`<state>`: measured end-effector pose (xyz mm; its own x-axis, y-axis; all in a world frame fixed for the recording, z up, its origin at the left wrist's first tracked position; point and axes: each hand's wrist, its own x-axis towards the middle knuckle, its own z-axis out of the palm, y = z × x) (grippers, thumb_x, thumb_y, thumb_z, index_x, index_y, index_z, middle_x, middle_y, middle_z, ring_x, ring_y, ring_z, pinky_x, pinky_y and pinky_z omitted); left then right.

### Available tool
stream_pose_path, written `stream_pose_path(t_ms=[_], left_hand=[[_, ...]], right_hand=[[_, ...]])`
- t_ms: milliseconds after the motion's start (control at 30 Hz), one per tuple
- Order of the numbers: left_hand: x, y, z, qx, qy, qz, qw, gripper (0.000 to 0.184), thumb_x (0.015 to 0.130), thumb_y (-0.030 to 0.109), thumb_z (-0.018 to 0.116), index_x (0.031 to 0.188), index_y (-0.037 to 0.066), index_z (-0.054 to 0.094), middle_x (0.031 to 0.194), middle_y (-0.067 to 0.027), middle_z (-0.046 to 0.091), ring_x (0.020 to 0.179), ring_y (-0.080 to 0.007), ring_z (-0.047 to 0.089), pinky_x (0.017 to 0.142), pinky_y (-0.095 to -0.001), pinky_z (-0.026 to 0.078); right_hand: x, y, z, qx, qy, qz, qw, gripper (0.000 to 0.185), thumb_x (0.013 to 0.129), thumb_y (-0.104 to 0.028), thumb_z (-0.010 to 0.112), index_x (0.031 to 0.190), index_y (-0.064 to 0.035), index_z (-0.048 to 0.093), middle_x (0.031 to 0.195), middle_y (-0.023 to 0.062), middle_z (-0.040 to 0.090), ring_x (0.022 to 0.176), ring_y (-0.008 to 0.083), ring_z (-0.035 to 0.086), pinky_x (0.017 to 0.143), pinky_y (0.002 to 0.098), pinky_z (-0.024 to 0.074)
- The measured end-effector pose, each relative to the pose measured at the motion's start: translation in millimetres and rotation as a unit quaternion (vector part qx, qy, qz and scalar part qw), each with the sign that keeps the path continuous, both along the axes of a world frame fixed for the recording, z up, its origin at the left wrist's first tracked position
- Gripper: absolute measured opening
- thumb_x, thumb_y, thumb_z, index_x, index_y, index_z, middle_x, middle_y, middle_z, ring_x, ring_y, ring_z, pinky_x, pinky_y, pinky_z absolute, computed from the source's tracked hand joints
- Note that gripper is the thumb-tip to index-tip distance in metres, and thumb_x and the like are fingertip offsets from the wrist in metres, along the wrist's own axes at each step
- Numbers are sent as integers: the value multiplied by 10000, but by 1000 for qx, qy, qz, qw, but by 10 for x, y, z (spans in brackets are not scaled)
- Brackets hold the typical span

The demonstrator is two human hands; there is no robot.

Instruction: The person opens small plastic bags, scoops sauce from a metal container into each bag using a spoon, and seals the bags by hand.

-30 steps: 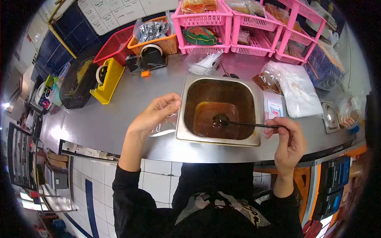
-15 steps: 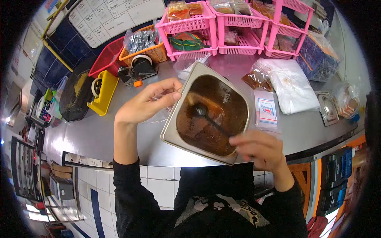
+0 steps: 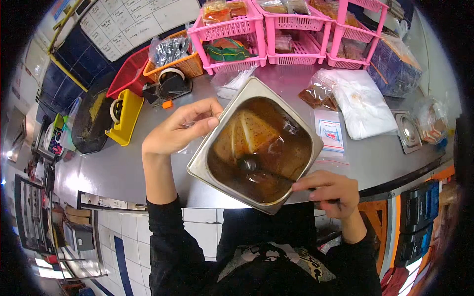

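A square steel food pan [image 3: 198, 161] is tilted in front of me above the table's edge. Brown, speckled sauce [image 3: 256, 130] covers its inside and pools toward the lower side. My left hand [image 3: 190, 123] is closed on the pan's upper left rim, thumb against the side. Inside the pan lies a black ladle [image 3: 251, 164], its round bowl partly sunk in the sauce. My right hand [image 3: 332, 193], at the lower right corner, has its fingers closed on the end of the ladle's handle.
On the steel table [image 3: 118, 170] stand a yellow tape dispenser [image 3: 129, 118], an orange basket [image 3: 192, 64] and pink racks [image 3: 227, 29] of packets. To the right lie a sauce bag [image 3: 318, 96], white plastic bags [image 3: 363, 108] and a steel lid [image 3: 409, 132].
The pan has shifted slightly left and its tilt has changed. Sauce spreads over more of the inside now. The ladle's bowl has moved lower in the pan, and my right hand is slightly lower.
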<state>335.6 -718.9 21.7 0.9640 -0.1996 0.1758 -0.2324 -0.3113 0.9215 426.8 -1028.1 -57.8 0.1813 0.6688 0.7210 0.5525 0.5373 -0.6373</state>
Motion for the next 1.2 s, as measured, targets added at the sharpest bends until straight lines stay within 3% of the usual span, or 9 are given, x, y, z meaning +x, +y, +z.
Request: stream_pose_path(t_ms=[267, 300, 333, 500, 633, 800, 933, 1133, 1200], left_hand=[[17, 6, -18, -2, 4, -8, 1000, 191, 925, 194, 521, 951, 5, 524, 864, 34, 476, 829, -47, 414, 725, -208, 354], [21, 17, -34, 0, -2, -8, 1000, 190, 926, 193, 519, 953, 5, 520, 863, 35, 474, 827, -46, 412, 720, -205, 354], [20, 13, -35, -1, -3, -6, 1000, 190, 926, 193, 519, 953, 5, 520, 863, 35, 474, 827, -46, 412, 720, -205, 354], [-7, 16, -50, -16, -1, -18, 1000, 191, 927, 198, 520, 959, 10, 513, 861, 34, 472, 820, -48, 408, 713, -207, 352], [-18, -10, -55, -21, -1, -20, 1000, 189, 927, 198, 521, 958, 12, 513, 862, 32, 476, 823, -48, 413, 717, -206, 352], [-30, -5, -67, -27, -20, -15, 999, 183, 924, 197, 524, 940, 15, 517, 858, 29, 479, 826, -51, 415, 727, -211, 353], [-41, -24, -60, -28, -2, -24, 999, 182, 926, 196, 521, 938, 14, 520, 860, 29, 482, 838, -52, 424, 738, -214, 359], [-35, -45, -65, -24, -18, -18, 999, 185, 930, 195, 514, 945, 11, 521, 863, 26, 489, 849, -52, 430, 757, -213, 363], [-35, -52, -70, -56, -8, -38, 998, 184, 930, 192, 512, 948, 9, 521, 869, 23, 490, 847, -55, 428, 760, -216, 363]], right_hand=[[-20, 389, 55, 25, 31, 2, 999, 175, 874, -198, 585, 885, -42, 507, 967, 181, 637, 857, 302, 607, 757, 392, 474], [-2, 341, 70, 4, 22, 13, 1000, 112, 781, -27, 576, 875, -33, 514, 977, 171, 626, 853, 296, 600, 754, 383, 473], [16, 283, 83, -19, 13, 23, 999, 246, 688, 143, 566, 865, -23, 522, 986, 162, 615, 849, 289, 593, 750, 374, 471], [13, 65, 53, 22, 91, -24, 995, 109, 884, -99, 553, 859, -7, 500, 858, 184, 636, 779, 287, 621, 734, 375, 490], [0, 322, 49, 95, 77, -128, 984, 153, 897, -131, 543, 890, 19, 514, 893, 218, 640, 817, 267, 642, 718, 336, 520], [31, 153, -77, 40, 150, -88, 984, 205, 911, -176, 529, 872, 26, 527, 885, 228, 637, 786, 259, 641, 714, 344, 522], [16, 196, -93, 111, 160, -147, 970, 247, 918, -213, 525, 875, 30, 522, 892, 233, 635, 765, 255, 639, 705, 349, 521], [49, 84, -53, 0, 150, -113, 982, 295, 919, -263, 521, 874, 28, 514, 926, 231, 635, 787, 265, 642, 721, 346, 517], [34, 167, -48, 88, 156, -159, 971, 292, 914, -258, 532, 875, 32, 523, 900, 218, 642, 775, 260, 643, 717, 343, 517]])
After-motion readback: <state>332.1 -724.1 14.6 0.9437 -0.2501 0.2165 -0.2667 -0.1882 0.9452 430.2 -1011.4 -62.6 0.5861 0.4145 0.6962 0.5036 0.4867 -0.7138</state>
